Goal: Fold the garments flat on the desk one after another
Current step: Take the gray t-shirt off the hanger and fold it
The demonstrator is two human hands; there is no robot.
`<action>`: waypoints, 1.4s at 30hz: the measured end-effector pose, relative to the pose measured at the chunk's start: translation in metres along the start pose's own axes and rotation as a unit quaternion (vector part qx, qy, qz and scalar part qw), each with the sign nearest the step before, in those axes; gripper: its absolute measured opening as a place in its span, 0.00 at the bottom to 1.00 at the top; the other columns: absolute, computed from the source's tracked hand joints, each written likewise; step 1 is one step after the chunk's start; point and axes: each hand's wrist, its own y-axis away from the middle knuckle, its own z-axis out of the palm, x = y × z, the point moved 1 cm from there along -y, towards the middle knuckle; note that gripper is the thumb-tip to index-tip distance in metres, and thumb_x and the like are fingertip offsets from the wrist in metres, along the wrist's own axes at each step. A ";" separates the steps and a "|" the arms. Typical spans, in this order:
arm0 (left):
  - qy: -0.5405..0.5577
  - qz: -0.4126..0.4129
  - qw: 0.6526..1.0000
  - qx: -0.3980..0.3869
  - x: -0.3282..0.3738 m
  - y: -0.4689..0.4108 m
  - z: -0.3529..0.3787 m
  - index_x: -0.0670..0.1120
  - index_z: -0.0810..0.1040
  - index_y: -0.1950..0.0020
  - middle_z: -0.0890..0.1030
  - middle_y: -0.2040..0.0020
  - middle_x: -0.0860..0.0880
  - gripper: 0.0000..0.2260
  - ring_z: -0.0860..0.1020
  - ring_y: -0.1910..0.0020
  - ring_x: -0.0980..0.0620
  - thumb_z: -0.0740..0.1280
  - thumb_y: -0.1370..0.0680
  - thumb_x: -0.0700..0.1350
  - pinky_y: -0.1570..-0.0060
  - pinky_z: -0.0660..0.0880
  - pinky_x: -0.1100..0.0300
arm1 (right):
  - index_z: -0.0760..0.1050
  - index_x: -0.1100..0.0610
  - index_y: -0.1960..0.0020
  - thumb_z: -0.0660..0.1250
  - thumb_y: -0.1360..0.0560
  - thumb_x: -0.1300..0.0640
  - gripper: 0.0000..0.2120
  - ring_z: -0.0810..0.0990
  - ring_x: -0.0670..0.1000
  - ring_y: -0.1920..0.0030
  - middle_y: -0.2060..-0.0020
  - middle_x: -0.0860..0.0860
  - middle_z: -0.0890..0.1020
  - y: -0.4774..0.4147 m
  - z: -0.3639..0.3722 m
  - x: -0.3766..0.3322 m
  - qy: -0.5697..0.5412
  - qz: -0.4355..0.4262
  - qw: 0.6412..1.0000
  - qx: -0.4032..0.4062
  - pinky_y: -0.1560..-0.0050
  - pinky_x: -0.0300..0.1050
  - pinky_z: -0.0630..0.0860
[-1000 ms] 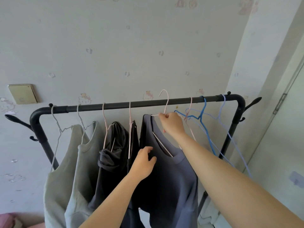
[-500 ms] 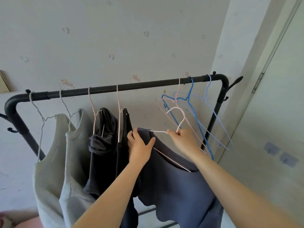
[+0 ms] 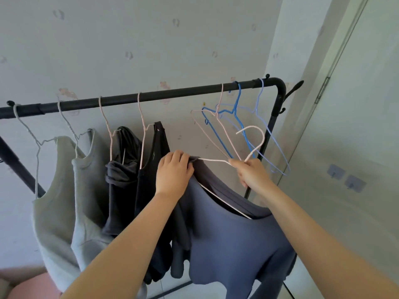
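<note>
Grey tops [image 3: 56, 190]: two, hung at the left end of the rail [image 3: 172, 95].
Dark garments [image 3: 125, 169]: two, hung mid-rail.
Left hand [image 3: 172, 175]: gripped the shoulder of the shirt [image 3: 233, 244].
Shirt: blue, on a pink hanger [image 3: 257, 148], held below the rail.
Right hand [image 3: 252, 175]: pinched the hanger under its hook, which was off the rail.
Empty hangers [image 3: 239, 96]: on the rail's right end.
Progress: judged early; unhanging and folding remained, four garments waited, no table in view.
</note>
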 end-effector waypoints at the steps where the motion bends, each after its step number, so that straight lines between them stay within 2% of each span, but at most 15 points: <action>1: -0.017 0.021 1.000 0.000 -0.001 -0.003 -0.002 0.43 0.79 0.50 0.80 0.52 0.46 0.10 0.78 0.52 0.44 0.67 0.24 0.49 0.48 0.75 0.50 | 0.58 0.56 0.76 0.65 0.23 0.50 0.27 0.64 0.48 0.80 0.82 0.51 0.63 0.002 0.000 -0.001 -0.005 0.000 1.000 -0.002 0.63 0.45 0.69; 7: -0.006 0.018 0.999 -0.038 -0.007 -0.010 -0.008 0.42 0.79 0.55 0.81 0.58 0.46 0.05 0.79 0.57 0.43 0.66 0.23 0.42 0.56 0.77 0.52 | 0.60 0.58 0.72 0.64 0.24 0.47 0.24 0.65 0.51 0.77 0.79 0.53 0.63 0.002 0.002 -0.002 0.030 -0.030 0.999 0.017 0.64 0.45 0.68; 10: 0.034 -0.064 0.995 -0.063 -0.020 -0.009 -0.014 0.42 0.76 0.52 0.79 0.56 0.46 0.07 0.77 0.53 0.44 0.60 0.19 0.42 0.60 0.73 0.51 | 0.60 0.57 0.71 0.63 0.23 0.49 0.22 0.64 0.53 0.71 0.76 0.55 0.62 -0.007 -0.002 0.007 0.037 -0.030 0.999 0.026 0.63 0.49 0.65; 13: 0.114 -0.167 0.978 -0.057 -0.031 -0.010 -0.023 0.42 0.72 0.51 0.78 0.54 0.44 0.08 0.77 0.55 0.40 0.55 0.18 0.44 0.58 0.73 0.47 | 0.59 0.56 0.70 0.60 0.22 0.50 0.20 0.63 0.53 0.69 0.73 0.56 0.62 -0.011 -0.002 0.022 0.070 -0.014 0.997 0.020 0.63 0.49 0.63; 15: 0.143 -0.195 0.969 -0.057 -0.030 -0.009 -0.027 0.41 0.70 0.50 0.76 0.51 0.42 0.08 0.76 0.54 0.37 0.55 0.18 0.43 0.56 0.71 0.47 | 0.59 0.55 0.69 0.60 0.22 0.52 0.19 0.62 0.52 0.69 0.73 0.55 0.62 -0.011 -0.006 0.036 0.072 -0.002 0.997 0.034 0.63 0.48 0.62; 17: 0.159 -0.222 0.960 -0.069 -0.032 -0.007 -0.032 0.39 0.69 0.49 0.74 0.49 0.40 0.06 0.75 0.53 0.36 0.56 0.18 0.41 0.56 0.70 0.47 | 0.58 0.55 0.70 0.60 0.21 0.54 0.20 0.61 0.52 0.70 0.75 0.53 0.61 -0.011 -0.008 0.044 0.027 -0.007 0.998 0.048 0.64 0.46 0.61; 20: 0.176 -0.249 0.949 -0.081 -0.040 -0.003 -0.035 0.38 0.68 0.47 0.73 0.50 0.41 0.05 0.74 0.56 0.42 0.55 0.18 0.38 0.61 0.67 0.55 | 0.58 0.55 0.73 0.61 0.20 0.54 0.24 0.60 0.51 0.73 0.79 0.49 0.60 -0.016 -0.008 0.037 -0.122 -0.018 0.990 0.073 0.67 0.44 0.64; 23: 0.252 -0.267 0.926 -0.091 -0.040 0.000 -0.033 0.41 0.66 0.52 0.76 0.56 0.43 0.05 0.76 0.62 0.43 0.53 0.18 0.41 0.63 0.74 0.47 | 0.57 0.53 0.74 0.60 0.20 0.47 0.27 0.58 0.49 0.75 0.79 0.47 0.58 -0.020 -0.005 0.009 -0.220 -0.040 0.972 0.078 0.70 0.38 0.64; 25: 0.277 -0.276 0.915 -0.102 -0.035 0.002 -0.034 0.43 0.64 0.53 0.76 0.63 0.44 0.07 0.76 0.66 0.43 0.53 0.17 0.42 0.64 0.74 0.45 | 0.57 0.53 0.74 0.60 0.22 0.43 0.26 0.59 0.49 0.75 0.79 0.47 0.58 -0.021 -0.006 -0.015 -0.256 -0.072 0.962 0.070 0.67 0.39 0.64; 29: 0.230 -0.227 0.941 -0.103 -0.025 0.006 -0.037 0.43 0.63 0.55 0.72 0.68 0.46 0.08 0.71 0.69 0.44 0.52 0.17 0.43 0.71 0.63 0.54 | 0.58 0.53 0.71 0.57 0.20 0.43 0.25 0.60 0.49 0.74 0.77 0.47 0.59 -0.022 -0.013 -0.049 -0.150 -0.129 0.979 0.054 0.66 0.43 0.63; 31: 0.206 -0.205 0.953 -0.091 -0.025 0.006 -0.039 0.42 0.64 0.55 0.72 0.67 0.47 0.08 0.71 0.70 0.45 0.52 0.17 0.43 0.71 0.62 0.54 | 0.61 0.56 0.69 0.57 0.19 0.44 0.24 0.61 0.50 0.73 0.75 0.51 0.61 -0.024 -0.015 -0.054 -0.068 -0.143 0.987 0.033 0.66 0.45 0.62; 33: 0.200 -0.206 0.955 -0.073 -0.026 0.002 -0.042 0.43 0.65 0.55 0.73 0.66 0.46 0.08 0.72 0.69 0.46 0.52 0.17 0.44 0.70 0.64 0.54 | 0.65 0.59 0.66 0.56 0.20 0.42 0.24 0.64 0.52 0.71 0.73 0.56 0.63 -0.027 -0.015 -0.058 0.033 -0.140 0.990 0.010 0.64 0.46 0.64; 36: 0.206 -0.211 0.954 -0.047 -0.027 0.002 -0.047 0.45 0.67 0.54 0.75 0.65 0.46 0.08 0.74 0.67 0.47 0.53 0.17 0.44 0.66 0.70 0.49 | 0.70 0.58 0.66 0.57 0.20 0.43 0.23 0.71 0.52 0.69 0.72 0.53 0.71 -0.039 -0.011 -0.066 0.135 -0.095 0.986 -0.010 0.62 0.46 0.67; 39: 0.207 -0.207 0.956 -0.027 -0.032 0.004 -0.048 0.46 0.69 0.53 0.75 0.64 0.48 0.07 0.75 0.65 0.49 0.55 0.18 0.44 0.64 0.73 0.50 | 0.77 0.55 0.60 0.59 0.20 0.54 0.13 0.72 0.51 0.68 0.71 0.51 0.73 -0.057 0.003 -0.083 0.164 -0.081 0.982 -0.049 0.62 0.44 0.68; 42: 0.218 -0.210 0.953 -0.016 -0.037 0.006 -0.045 0.47 0.71 0.53 0.75 0.64 0.49 0.06 0.75 0.62 0.49 0.56 0.18 0.44 0.61 0.75 0.51 | 0.76 0.59 0.48 0.56 0.20 0.59 0.11 0.72 0.51 0.69 0.69 0.52 0.71 -0.076 0.022 -0.098 0.159 -0.064 0.981 -0.090 0.64 0.43 0.72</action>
